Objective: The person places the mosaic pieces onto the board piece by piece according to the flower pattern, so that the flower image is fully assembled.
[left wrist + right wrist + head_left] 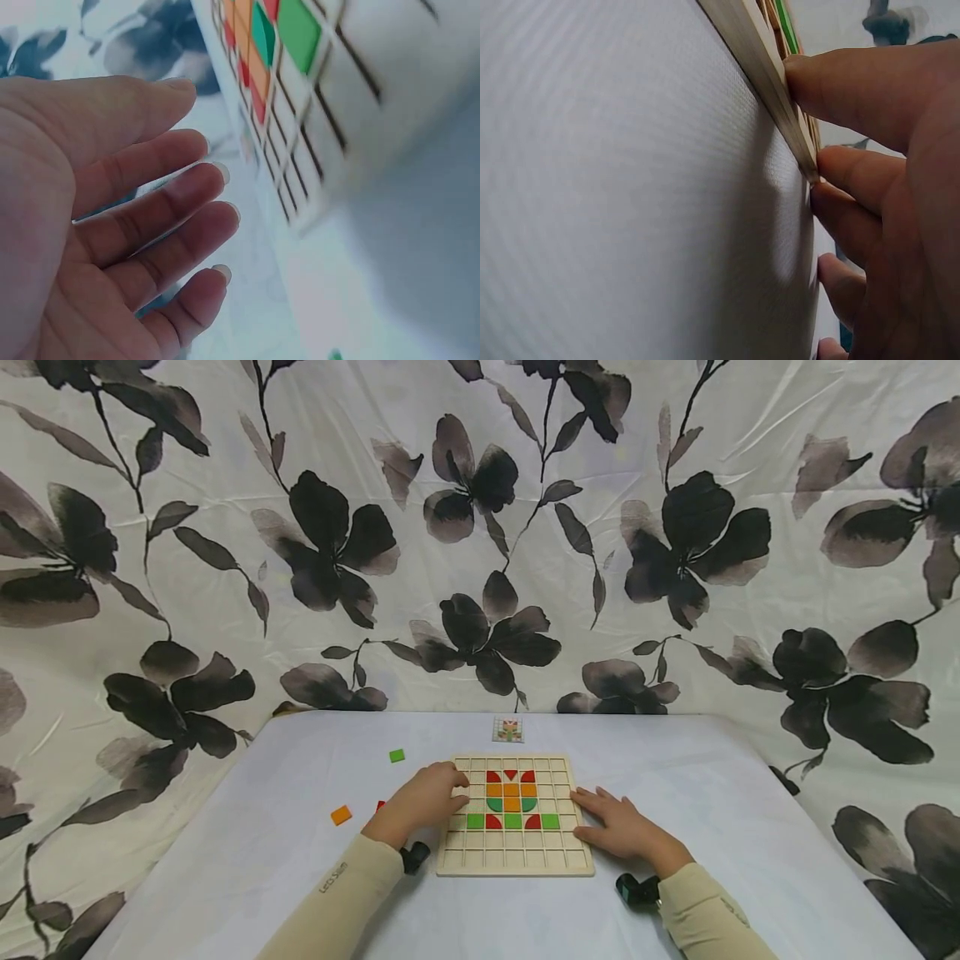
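A light wooden grid board (517,862) lies flat on the table, with red, orange and green tiles (512,791) set in its middle squares. My left hand (427,795) hovers at the board's upper left edge. In the left wrist view its fingers (169,195) are loosely bent with nothing between them, apart from the board. At the opposite side, my right hand (626,828) rests against the board's right edge. The right wrist view shows fingertips (810,79) touching the board's rim (769,86), the thumb and fingers extended rather than wrapped around it.
Left of the board lie a loose green square (397,756), an orange square (341,815) and a red piece (380,804) partly hidden by the left hand. A small pattern card (507,730) sits beyond the board. Floral cloth (487,568) hangs behind the white-covered table (247,843).
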Action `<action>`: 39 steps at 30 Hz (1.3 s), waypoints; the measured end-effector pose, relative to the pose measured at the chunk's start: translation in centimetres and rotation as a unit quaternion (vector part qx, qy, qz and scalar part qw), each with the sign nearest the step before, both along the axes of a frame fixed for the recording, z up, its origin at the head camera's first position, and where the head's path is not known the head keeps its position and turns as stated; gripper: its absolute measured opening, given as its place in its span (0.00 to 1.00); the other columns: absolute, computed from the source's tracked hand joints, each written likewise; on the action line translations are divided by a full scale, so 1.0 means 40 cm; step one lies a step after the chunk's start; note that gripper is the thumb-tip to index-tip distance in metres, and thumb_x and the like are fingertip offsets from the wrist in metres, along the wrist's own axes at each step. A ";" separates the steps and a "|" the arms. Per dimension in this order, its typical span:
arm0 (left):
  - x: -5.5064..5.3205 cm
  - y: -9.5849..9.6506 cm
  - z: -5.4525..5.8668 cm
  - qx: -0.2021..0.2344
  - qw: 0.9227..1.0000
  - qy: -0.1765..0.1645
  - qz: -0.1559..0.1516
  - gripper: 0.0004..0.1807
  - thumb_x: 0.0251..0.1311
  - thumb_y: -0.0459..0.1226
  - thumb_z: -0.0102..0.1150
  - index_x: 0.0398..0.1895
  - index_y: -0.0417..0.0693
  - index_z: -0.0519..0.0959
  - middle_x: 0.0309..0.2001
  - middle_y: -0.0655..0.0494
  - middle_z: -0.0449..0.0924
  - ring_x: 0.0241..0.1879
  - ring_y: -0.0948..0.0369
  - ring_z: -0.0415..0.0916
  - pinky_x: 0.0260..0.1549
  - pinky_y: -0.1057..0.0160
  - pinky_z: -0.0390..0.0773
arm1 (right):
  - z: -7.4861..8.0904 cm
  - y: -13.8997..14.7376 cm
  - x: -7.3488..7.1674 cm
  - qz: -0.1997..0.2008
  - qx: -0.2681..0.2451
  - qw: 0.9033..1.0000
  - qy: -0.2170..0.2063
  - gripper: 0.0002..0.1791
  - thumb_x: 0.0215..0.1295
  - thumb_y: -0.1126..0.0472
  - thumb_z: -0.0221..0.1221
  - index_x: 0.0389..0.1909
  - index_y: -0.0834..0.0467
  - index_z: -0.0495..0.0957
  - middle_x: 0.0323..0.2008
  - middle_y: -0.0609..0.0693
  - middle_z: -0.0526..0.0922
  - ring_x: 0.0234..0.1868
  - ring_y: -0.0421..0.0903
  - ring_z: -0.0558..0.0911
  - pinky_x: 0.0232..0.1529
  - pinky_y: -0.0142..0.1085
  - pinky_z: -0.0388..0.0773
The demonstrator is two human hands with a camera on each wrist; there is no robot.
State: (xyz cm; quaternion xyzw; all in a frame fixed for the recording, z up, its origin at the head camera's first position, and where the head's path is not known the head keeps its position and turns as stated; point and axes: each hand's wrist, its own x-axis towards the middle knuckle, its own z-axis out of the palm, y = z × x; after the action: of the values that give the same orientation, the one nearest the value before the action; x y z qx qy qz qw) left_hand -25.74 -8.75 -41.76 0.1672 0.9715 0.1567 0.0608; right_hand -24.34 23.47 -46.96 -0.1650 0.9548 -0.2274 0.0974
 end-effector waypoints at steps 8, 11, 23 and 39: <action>0.010 -0.116 0.009 -0.020 0.999 0.010 0.023 0.17 0.62 0.40 0.62 0.52 0.44 0.80 0.48 0.51 0.79 0.53 0.52 0.76 0.55 0.52 0.75 | -0.002 -0.002 0.000 -0.002 0.001 1.000 -0.002 0.35 0.64 0.47 0.58 0.70 0.53 0.64 0.72 0.53 0.62 0.75 0.62 0.54 0.68 0.67 0.44; 0.015 -0.157 0.001 -0.029 0.999 0.008 0.026 0.15 0.61 0.39 0.63 0.49 0.44 0.81 0.46 0.51 0.80 0.51 0.53 0.77 0.53 0.52 0.76 | 0.002 -0.003 0.001 -0.002 0.001 1.000 -0.003 0.35 0.65 0.47 0.58 0.70 0.53 0.64 0.73 0.53 0.62 0.75 0.62 0.54 0.69 0.67 0.44; 0.054 -0.267 -0.014 -0.008 0.998 -0.039 0.047 0.04 0.59 0.32 0.62 0.37 0.44 0.82 0.35 0.55 0.79 0.34 0.60 0.72 0.42 0.57 0.77 | -0.003 -0.001 -0.003 -0.001 0.003 1.000 -0.002 0.35 0.65 0.46 0.57 0.71 0.53 0.63 0.73 0.53 0.62 0.75 0.62 0.53 0.69 0.66 0.43; 0.109 -0.297 -0.045 0.025 0.994 -0.096 0.041 0.11 0.45 0.29 0.69 0.28 0.50 0.78 0.30 0.58 0.74 0.33 0.60 0.68 0.36 0.60 0.72 | -0.007 0.001 -0.008 -0.006 0.003 1.000 -0.004 0.35 0.65 0.46 0.58 0.71 0.51 0.64 0.73 0.52 0.62 0.75 0.61 0.53 0.69 0.66 0.43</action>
State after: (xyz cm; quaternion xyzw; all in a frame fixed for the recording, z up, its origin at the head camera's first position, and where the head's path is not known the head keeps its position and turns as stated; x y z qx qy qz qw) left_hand -21.38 -20.63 -43.57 0.1128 0.9631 0.1982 0.1429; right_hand -24.64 23.50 -47.26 -0.1579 0.9560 -0.2259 0.1006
